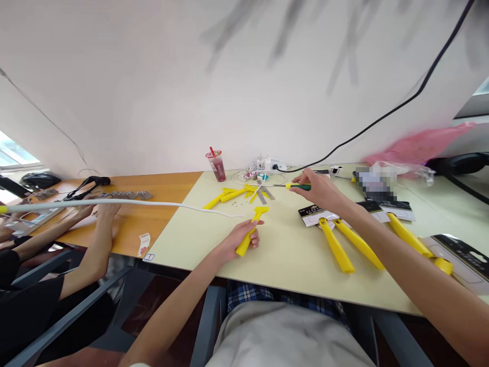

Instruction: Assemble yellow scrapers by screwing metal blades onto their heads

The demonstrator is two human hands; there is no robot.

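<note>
My left hand (242, 239) is wrapped round a yellow plastic scraper handle (248, 239), its wide head tilted up and away from me. Further back to the right, my right hand (307, 183) grips a screwdriver (301, 187) by its green and yellow handle, the shaft pointing left. Beyond my left hand lies a pile of yellow scraper parts (233, 194) with flat metal blades (262, 196) beside it. Tiny screws (235, 204) are scattered in front of the pile. Under my right forearm, yellow scrapers (338, 250) lie with black and white packaging cards (311, 214).
A cup of red drink (216, 165) with a straw stands near the wall, left of a power strip (267, 164) with plugs and cables. A white cable (153, 203) crosses the view at left. A co-worker's arms (99, 234) rest at the orange table (164, 188). A pink bag (412, 145) lies back right.
</note>
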